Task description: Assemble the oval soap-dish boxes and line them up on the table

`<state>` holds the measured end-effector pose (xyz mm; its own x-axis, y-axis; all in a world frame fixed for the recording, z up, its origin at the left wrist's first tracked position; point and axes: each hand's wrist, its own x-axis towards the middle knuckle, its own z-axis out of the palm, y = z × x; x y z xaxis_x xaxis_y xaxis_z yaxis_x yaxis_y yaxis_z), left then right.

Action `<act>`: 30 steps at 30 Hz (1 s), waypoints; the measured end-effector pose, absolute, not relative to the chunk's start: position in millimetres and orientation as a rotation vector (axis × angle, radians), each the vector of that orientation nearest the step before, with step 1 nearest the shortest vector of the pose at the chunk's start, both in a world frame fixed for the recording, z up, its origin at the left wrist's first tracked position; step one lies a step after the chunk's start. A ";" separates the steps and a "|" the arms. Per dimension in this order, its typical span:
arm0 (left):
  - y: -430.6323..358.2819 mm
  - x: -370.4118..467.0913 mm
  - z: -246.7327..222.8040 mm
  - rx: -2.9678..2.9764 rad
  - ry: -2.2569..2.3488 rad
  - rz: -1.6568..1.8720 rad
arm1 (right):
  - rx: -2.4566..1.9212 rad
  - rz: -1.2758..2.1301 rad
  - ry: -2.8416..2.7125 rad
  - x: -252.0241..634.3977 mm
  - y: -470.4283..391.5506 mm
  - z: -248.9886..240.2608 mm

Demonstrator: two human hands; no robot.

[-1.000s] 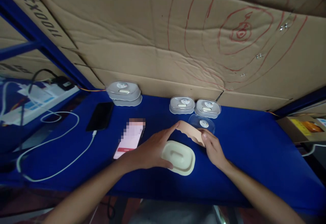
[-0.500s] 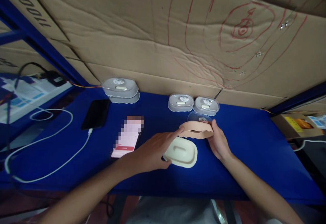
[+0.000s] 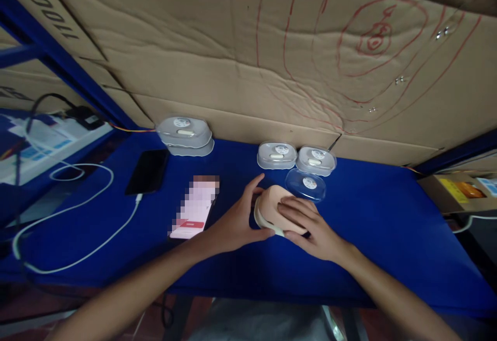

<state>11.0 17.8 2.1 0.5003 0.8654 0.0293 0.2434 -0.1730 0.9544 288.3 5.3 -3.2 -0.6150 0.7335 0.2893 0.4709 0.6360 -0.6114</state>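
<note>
A peach-coloured oval shell sits over the cream oval piece, whose rim shows below it at the left and front. My right hand grips the peach shell from the right, its fingers over the top and thumb at the front edge. Around the left side curves my left hand, thumb at the cream rim and fingers spread behind. A clear oval lid with a round sticker lies just behind the shell.
Two lidded grey boxes stand at the back, with a stack of similar ones further left. A lit phone and a dark phone with a white cable lie left on the blue table. Cardboard rises behind.
The peach shell has moved left and down onto the cream piece, turned over. My right hand came along with it, my left hand shifted slightly left, and the clear lid is now uncovered.
</note>
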 end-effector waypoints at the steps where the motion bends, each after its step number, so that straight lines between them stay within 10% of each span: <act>1: 18.1 11.8 2.7 1.597 0.942 0.771 | -0.915 0.628 -2.381 288.2 5.0 -3.0; 21: 18.2 18.7 20.1 0.617 0.882 0.742 | -1.469 0.054 -2.191 339.5 50.4 -17.9; 30: 19.9 21.6 6.3 0.574 0.857 0.760 | -1.456 0.368 -1.958 322.6 42.1 -31.7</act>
